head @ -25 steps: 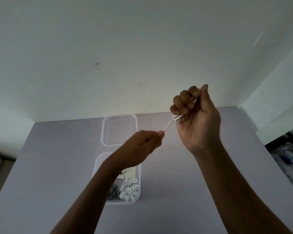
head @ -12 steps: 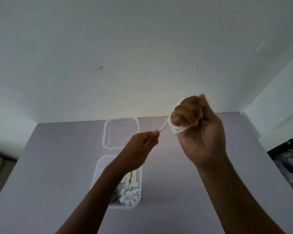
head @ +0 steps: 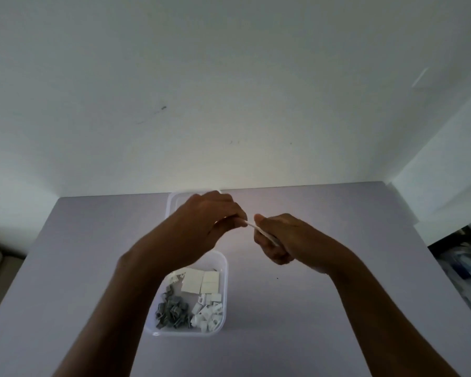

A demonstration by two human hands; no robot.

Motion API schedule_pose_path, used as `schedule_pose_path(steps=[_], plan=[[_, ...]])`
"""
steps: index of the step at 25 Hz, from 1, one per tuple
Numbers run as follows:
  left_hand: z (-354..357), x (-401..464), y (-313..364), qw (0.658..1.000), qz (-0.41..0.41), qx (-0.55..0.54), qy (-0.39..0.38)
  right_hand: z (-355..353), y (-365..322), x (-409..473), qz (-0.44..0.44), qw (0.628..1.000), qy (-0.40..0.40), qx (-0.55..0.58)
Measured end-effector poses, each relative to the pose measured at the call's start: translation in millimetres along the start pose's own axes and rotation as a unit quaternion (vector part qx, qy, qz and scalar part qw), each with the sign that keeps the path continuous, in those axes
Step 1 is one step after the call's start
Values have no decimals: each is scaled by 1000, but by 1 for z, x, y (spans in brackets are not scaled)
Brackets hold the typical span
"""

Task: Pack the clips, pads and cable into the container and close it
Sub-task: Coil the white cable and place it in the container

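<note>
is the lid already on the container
No, the container sits open with clips and pads showing inside, and the lid lies on the table behind it.

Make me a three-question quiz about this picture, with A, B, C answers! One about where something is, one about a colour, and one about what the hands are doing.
1. Where is the lid?
A. On the container
B. On the table beyond the container, partly behind the left hand
C. On the floor

2. What colours are the clips in the container?
A. Grey and white
B. Red and blue
C. All black

3. What are the hands doing?
A. Resting flat on the table
B. Both holding the white cable
C. Pressing the lid shut

Answers: 1 B, the lid lies past the open container. 2 A, grey clips lie beside white clips. 3 B, the left hand and right hand pinch the cable between them.
</note>
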State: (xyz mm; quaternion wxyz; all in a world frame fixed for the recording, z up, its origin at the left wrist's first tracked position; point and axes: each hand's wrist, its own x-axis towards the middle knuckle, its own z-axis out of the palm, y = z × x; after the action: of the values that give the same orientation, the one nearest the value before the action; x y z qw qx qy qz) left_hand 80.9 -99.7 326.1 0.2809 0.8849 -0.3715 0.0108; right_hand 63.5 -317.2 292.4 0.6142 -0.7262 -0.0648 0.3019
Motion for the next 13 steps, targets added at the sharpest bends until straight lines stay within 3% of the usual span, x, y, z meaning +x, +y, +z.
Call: schedule_pose_path(steps=[2, 4, 8, 13], plan=[[5, 3, -4, 998, 29, -10, 46, 0, -1, -5, -22, 976, -105, 190], [14, 7, -1, 994, 22, -33, 100, 3, 0, -6, -54, 935, -166, 310], [31, 8, 13, 976, -20, -129, 173, 5, 4, -3, -88, 889, -206, 399], [30, 4, 16, 943, -78, -295, 132, 6, 2, -3, -109, 857, -243, 440]])
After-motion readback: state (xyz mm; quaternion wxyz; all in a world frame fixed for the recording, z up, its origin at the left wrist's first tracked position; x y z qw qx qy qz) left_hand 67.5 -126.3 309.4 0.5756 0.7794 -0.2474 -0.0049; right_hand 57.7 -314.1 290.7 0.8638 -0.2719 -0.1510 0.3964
